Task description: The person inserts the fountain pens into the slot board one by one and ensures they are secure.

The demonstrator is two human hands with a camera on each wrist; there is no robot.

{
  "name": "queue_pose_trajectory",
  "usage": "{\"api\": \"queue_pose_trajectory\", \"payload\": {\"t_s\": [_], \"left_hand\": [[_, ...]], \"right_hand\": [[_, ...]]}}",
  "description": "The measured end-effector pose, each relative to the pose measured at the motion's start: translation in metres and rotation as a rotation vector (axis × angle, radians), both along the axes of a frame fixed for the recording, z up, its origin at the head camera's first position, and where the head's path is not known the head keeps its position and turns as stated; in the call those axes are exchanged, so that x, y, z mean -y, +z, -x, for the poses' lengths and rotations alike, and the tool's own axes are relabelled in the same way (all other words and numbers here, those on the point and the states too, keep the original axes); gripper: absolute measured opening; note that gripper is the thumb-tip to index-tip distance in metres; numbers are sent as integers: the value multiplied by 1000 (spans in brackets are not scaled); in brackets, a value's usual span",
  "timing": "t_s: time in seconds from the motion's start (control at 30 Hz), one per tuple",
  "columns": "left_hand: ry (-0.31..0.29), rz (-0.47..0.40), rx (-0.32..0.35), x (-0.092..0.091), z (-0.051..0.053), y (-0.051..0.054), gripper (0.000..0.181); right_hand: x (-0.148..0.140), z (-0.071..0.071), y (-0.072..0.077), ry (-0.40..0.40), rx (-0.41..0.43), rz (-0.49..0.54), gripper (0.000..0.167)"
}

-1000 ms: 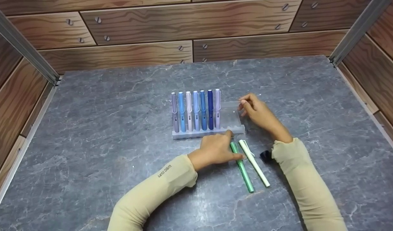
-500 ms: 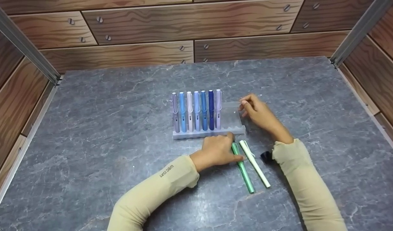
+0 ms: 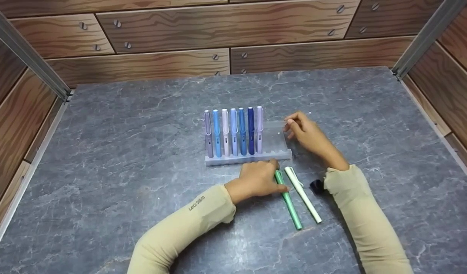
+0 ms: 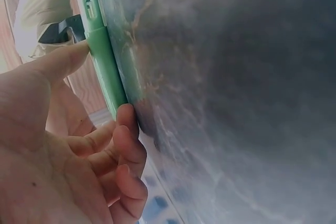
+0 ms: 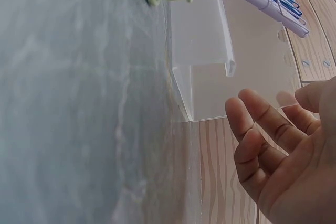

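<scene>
My left hand (image 3: 256, 179) is at the front of a clear pen stand (image 3: 276, 155), its thumb and fingers pinching the cap end of a green pen (image 3: 291, 210) lying on the table. In the left wrist view the thumb presses the side of that pen (image 4: 103, 61) while the fingers meet its end. A pale mint pen (image 3: 306, 199) lies just right of it. My right hand (image 3: 309, 134) holds the stand's right edge between thumb and forefinger; the right wrist view shows this, with the other fingers loosely bent.
Several purple and blue pens (image 3: 233, 131) stand in a row in the left and middle slots of the stand; the right-hand slots hold none. A black strap piece (image 3: 316, 186) sits by the right cuff. Wood-patterned walls (image 3: 226, 26) surround the grey marbled table (image 3: 115, 160).
Hardly anything differs. The left thumb and the green pen shift very slightly; the right hand stays on the stand's edge.
</scene>
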State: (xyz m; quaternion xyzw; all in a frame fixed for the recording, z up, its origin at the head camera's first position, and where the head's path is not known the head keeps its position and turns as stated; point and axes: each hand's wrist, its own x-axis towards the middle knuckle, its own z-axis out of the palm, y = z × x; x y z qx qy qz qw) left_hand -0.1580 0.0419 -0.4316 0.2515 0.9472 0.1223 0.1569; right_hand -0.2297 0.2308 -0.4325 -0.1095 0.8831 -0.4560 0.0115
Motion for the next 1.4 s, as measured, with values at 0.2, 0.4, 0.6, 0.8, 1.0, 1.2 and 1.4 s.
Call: {"api": "queue_pose_trajectory", "payload": {"t_s": [0.2, 0.4, 0.6, 0.8, 1.0, 1.2, 1.4], "left_hand": [[9, -15, 22, 3, 1, 0, 55], [3, -16, 50, 2, 1, 2, 54], [6, -56, 91, 3, 3, 3, 44], [19, -109, 160, 2, 3, 3, 54], [29, -122, 187, 2, 2, 3, 57], [27, -112, 170, -2, -2, 3, 58], [32, -80, 108, -6, -7, 2, 55]], "right_hand": [[2, 0, 1, -13, 8, -17, 32], [3, 1, 0, -19, 0, -27, 30], [2, 0, 2, -8, -7, 0, 30], [3, -1, 5, -8, 0, 14, 29], [4, 0, 3, -9, -8, 23, 28], [2, 1, 0, -8, -14, 16, 29], [2, 0, -1, -4, -34, 9, 29]]}}
